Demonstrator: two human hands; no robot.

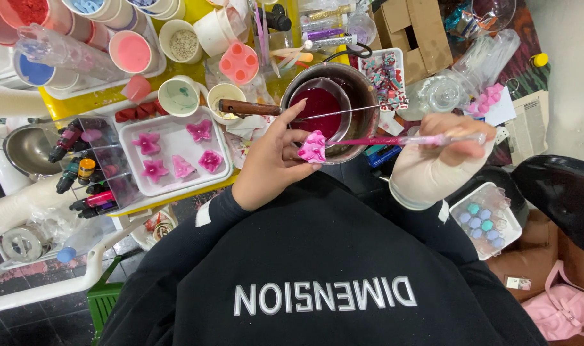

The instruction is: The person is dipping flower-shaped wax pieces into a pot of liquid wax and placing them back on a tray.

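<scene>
- The left hand pinches a small pink flower-shaped piece between thumb and fingertips, the index finger stretched out toward twelve o'clock over the pot's edge.
- The right hand, wrapped in a pale bandage or glove over palm and wrist, is closed round the end of a long clear stick streaked with pink — its tip meets the flower piece at the nine o'clock end.
- The flower piece sits just in front of the person's chest, at about six o'clock from a metal pot; a smaller clear bowl inside it holds dark red liquid.
- A wooden-handled tool lies across the pot's rim, its handle pointing to nine o'clock.
- At nine o'clock from the left hand lies a white tray carrying five more pink flower shapes.
- Further toward nine o'clock a clear organiser holds small dye bottles lying on their sides.
- At eleven o'clock stand paper cups of coloured material — one pink, one blue — on a yellow table.
- At four o'clock from the right hand, a clear box holds small teal and lilac pieces.
- At five o'clock, low in the corner, lies a pink bag.
</scene>
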